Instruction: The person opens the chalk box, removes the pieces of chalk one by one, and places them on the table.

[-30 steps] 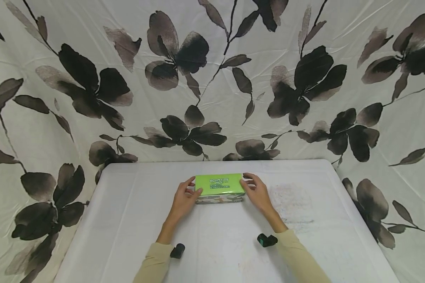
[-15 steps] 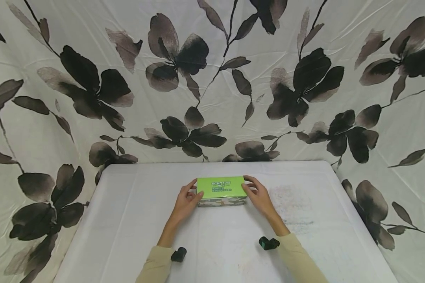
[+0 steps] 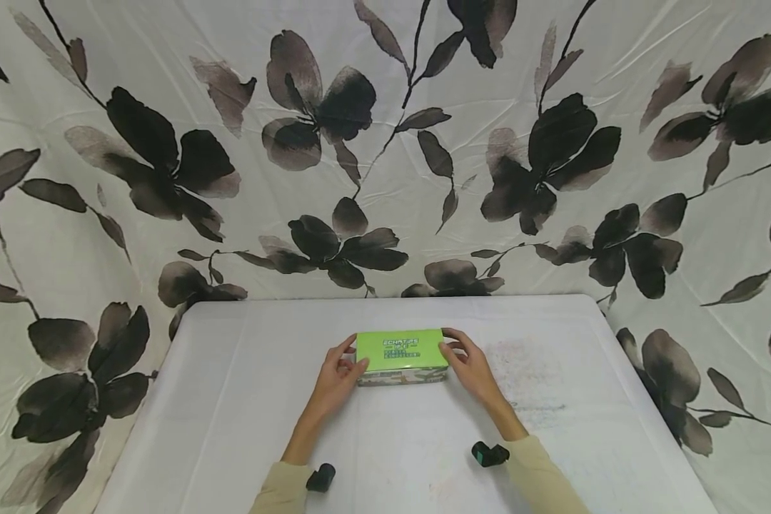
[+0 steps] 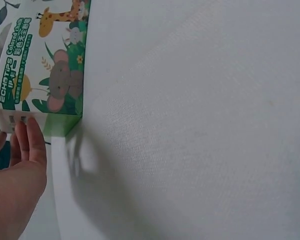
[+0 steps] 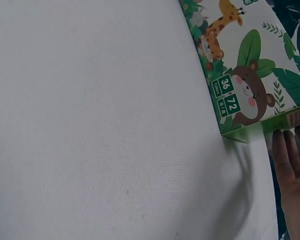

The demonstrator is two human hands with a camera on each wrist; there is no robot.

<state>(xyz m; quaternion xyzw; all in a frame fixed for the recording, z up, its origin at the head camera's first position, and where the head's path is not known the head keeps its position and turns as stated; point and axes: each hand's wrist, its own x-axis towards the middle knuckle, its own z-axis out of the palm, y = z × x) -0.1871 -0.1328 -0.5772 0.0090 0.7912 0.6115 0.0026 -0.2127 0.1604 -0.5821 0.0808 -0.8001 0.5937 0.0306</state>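
Note:
A bright green box with white lettering on top sits near the back middle of the white table in the head view. My left hand grips its left end, thumb at the front corner. At the opposite end my right hand holds it the same way. In the left wrist view the box side shows a giraffe and an elephant, with fingers of the left hand against its end. The right wrist view shows a bear on the box, fingertips of the right hand at its end.
The white table has faint coloured smudges right of the box. Behind it hangs a pale cloth with dark flowers. Black wrist devices sit by both sleeves.
The box appears slightly lower in the head view, along with both hands and the table edge; it has also shifted slightly nearer to me. Both hands keep their hold on its ends.

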